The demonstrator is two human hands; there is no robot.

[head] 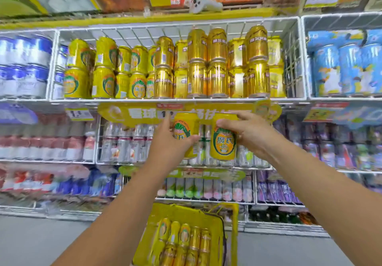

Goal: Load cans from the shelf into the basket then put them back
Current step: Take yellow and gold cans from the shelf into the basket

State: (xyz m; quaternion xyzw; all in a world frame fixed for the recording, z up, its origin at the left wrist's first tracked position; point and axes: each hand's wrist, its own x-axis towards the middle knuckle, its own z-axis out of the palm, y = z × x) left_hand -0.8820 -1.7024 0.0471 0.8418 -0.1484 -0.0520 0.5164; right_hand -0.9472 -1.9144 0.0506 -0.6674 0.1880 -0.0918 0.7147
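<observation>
My left hand (168,141) grips a yellow can (187,127) with a green oval label, held upright in front of the shelf edge. My right hand (251,133) grips a second yellow can (223,139) of the same kind, just to the right of the first. Both cans hang below the white wire shelf (177,99), which holds stacked yellow cans (103,69) on its left and gold cans (217,65) on its right. On the floor below stands the yellow basket (219,224) with several cans (184,243) lying side by side in it.
Blue-white cans (24,65) fill the bay to the left, and light blue cans (347,67) the bay to the right. Lower shelves carry silver, pink and purple drinks. A yellow price banner (132,113) hangs on the shelf front. A white device (203,5) lies on the top ledge.
</observation>
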